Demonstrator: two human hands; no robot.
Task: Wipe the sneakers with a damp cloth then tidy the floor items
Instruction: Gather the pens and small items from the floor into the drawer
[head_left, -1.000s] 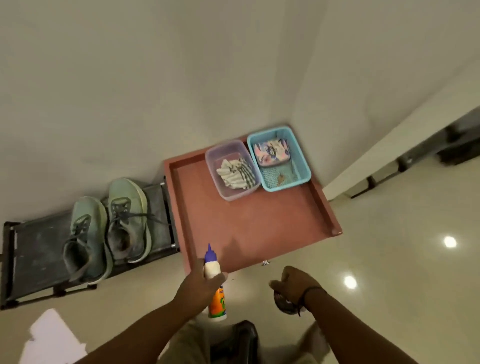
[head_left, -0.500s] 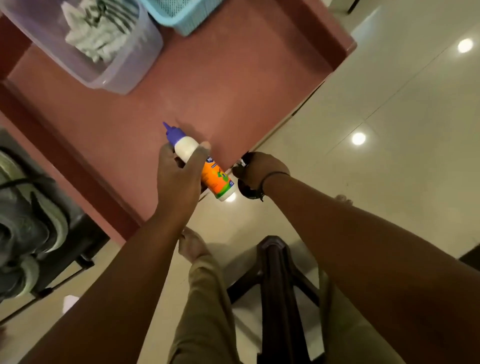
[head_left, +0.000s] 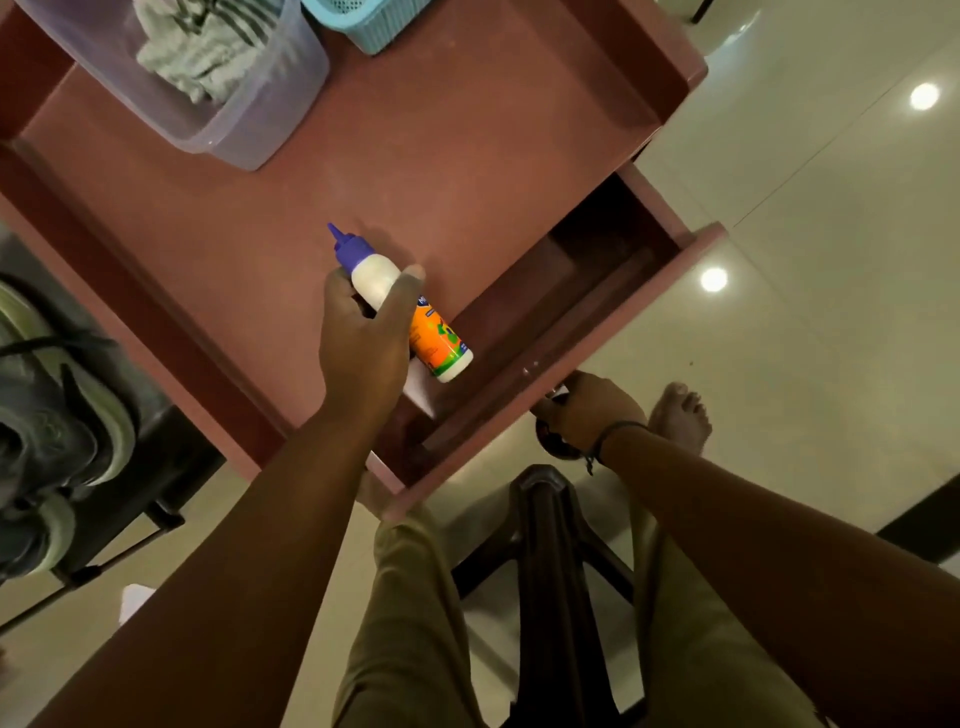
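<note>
My left hand (head_left: 363, 338) grips a white bottle (head_left: 410, 317) with a purple nozzle and an orange label, tilted over the near edge of the red-brown table (head_left: 467, 171), just above the open drawer (head_left: 571, 312). My right hand (head_left: 587, 410) is curled round the knob on the drawer's front, and a dark round thing shows under the palm. The grey-green sneakers (head_left: 47, 415) sit on a low black rack (head_left: 156, 467) at the far left, partly cut off. A striped cloth (head_left: 202, 47) lies in a clear lilac tub (head_left: 270, 114) at the back of the table.
A light blue basket (head_left: 374, 21) stands next to the tub at the top edge. A dark stool (head_left: 550, 545) is between my legs, and my bare foot (head_left: 680, 421) rests on the glossy tiled floor (head_left: 831, 312). A white paper scrap (head_left: 132, 597) lies by the rack.
My right hand has pulled the drawer out toward me. My left hand still holds the bottle, now over the open drawer. One second ago the view was farther back and showed the whole table.
</note>
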